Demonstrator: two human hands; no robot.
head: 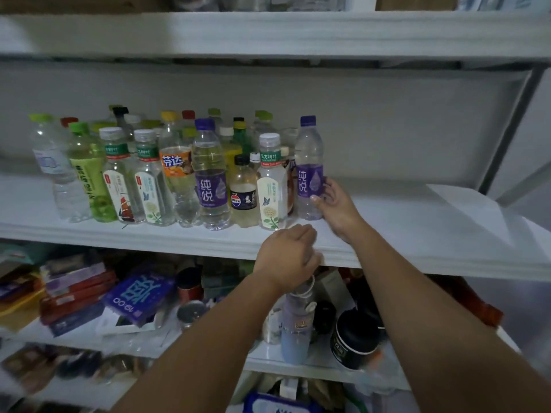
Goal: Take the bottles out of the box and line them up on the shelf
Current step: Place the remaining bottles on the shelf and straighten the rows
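Purple-labelled plastic bottle point(309, 150), light and squashy by the look, stands at the row's three o'clock end, my right hand point(337, 204) curled round its label.

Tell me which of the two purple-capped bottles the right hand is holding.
The right-end purple bottle. The right hand grips it at the label, while the other purple bottle stands mid-row with no hand on it.

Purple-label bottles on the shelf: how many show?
2. One mid-row bottle stands in front; the end bottle, rightmost, is held by the right hand. Rear rows may hide more.
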